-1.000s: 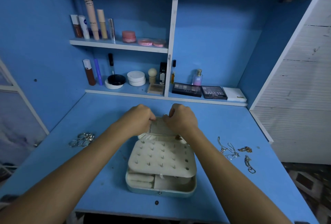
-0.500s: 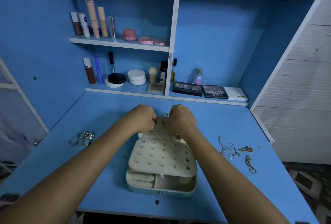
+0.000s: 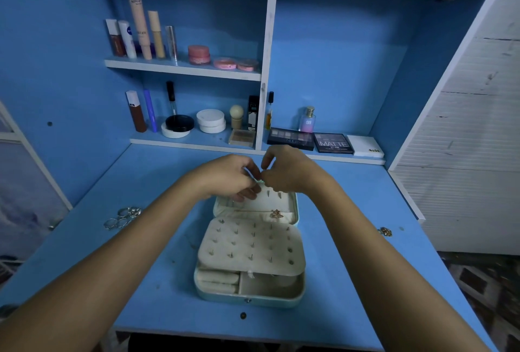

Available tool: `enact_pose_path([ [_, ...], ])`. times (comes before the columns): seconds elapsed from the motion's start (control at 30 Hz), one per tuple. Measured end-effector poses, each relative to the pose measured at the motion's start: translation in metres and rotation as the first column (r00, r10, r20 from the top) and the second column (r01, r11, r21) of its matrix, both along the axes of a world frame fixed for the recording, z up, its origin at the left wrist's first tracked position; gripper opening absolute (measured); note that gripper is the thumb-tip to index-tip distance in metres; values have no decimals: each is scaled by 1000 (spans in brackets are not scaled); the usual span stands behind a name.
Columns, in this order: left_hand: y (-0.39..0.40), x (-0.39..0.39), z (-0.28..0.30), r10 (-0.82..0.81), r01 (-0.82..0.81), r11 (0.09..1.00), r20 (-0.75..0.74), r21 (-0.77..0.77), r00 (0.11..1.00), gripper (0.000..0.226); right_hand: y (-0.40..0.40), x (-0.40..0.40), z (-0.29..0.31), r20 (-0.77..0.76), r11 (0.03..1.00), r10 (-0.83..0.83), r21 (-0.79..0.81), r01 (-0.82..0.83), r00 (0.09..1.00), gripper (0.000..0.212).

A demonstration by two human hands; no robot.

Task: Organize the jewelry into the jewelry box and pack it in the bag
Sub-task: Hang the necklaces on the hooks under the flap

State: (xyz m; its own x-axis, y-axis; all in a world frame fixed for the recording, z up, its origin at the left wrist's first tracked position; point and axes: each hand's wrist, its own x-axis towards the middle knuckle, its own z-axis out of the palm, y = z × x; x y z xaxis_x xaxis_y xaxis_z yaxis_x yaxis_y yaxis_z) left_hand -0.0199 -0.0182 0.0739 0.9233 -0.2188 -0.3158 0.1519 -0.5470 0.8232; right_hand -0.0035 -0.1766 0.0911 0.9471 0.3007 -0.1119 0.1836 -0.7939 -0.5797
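My left hand (image 3: 233, 180) and right hand (image 3: 284, 173) pinch something tiny over the jewelry box (image 3: 250, 253). I think it's light, thin and bendy, so I hold it by its ends.

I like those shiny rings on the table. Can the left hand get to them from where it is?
Probably yes. The rings lie in the open on the blue table, just outside the left forearm, with nothing on or around them. But the left hand is busy now at the jewelry box lid, so it must let go first.
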Motion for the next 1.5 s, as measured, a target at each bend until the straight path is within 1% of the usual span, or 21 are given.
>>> enact_pose_path([
  [0.03,2,1,1,5,-5,1000,-15,-9,1000,13,1,0,2,-20,999,16,31,-16,1000,11],
  [0.1,7,3,1,8,-8,1000,-20,21,1000,15,3,1,2,-46,997,45,69,-42,998,14],
  [0.23,18,5,-2,24,-26,994,15,111,1000,11,2,2,0,-30,993,94,72,-91,995,8],
  [0.3,21,5,-6,18,-25,989,51,143,999,12,1,2,-1,-38,993,95,79,-92,995,9],
  [0.33,22,5,-8,-1,-14,983,85,182,996,12,-1,3,-2,-47,994,91,64,-88,995,11],
  [0.37,22,5,-9,-30,2,973,121,232,992,12,-3,4,-3,-55,996,88,24,-87,995,11],
  [0.43,22,4,-12,-94,35,947,173,320,980,12,-9,4,-4,-77,986,98,-127,-107,992,11],
  [0.53,15,1,-14,-194,98,913,210,396,958,13,-17,2,-7,-128,929,120,-336,-157,984,19],
  [0.63,8,3,-18,-240,134,901,218,412,946,17,-21,-2,-11,-161,890,128,-416,-185,979,32],
  [0.73,7,6,-22,-229,115,899,232,422,945,16,-20,-5,-16,-175,899,129,-395,-190,976,32],
  [0.87,11,9,-25,-220,101,899,240,425,945,15,-19,-2,-24,-140,907,156,-373,-198,978,18],
  [0.97,15,11,-25,-185,57,899,260,434,948,15,-15,0,-25,-102,947,163,-264,-185,981,6],
  [1.07,19,13,-24,-155,16,900,286,436,945,18,-11,2,-28,-44,984,146,-97,-150,988,13],
  [1.13,20,13,-24,-150,6,898,291,440,945,18,-12,2,-30,-21,990,131,-49,-132,991,19],
  [1.2,21,13,-25,-153,5,894,295,447,943,18,-14,3,-32,-20,990,123,-59,-124,992,19],
  [1.33,19,12,-30,-184,36,891,288,452,940,16,-20,5,-31,-42,992,85,-87,-89,995,12],
  [1.4,15,11,-32,-220,70,880,273,469,936,22,-22,4,-30,-97,980,109,-155,-123,989,9],
  [1.5,11,13,-32,-279,128,847,226,516,933,38,-22,2,-31,-175,955,137,-237,-177,975,10],
])
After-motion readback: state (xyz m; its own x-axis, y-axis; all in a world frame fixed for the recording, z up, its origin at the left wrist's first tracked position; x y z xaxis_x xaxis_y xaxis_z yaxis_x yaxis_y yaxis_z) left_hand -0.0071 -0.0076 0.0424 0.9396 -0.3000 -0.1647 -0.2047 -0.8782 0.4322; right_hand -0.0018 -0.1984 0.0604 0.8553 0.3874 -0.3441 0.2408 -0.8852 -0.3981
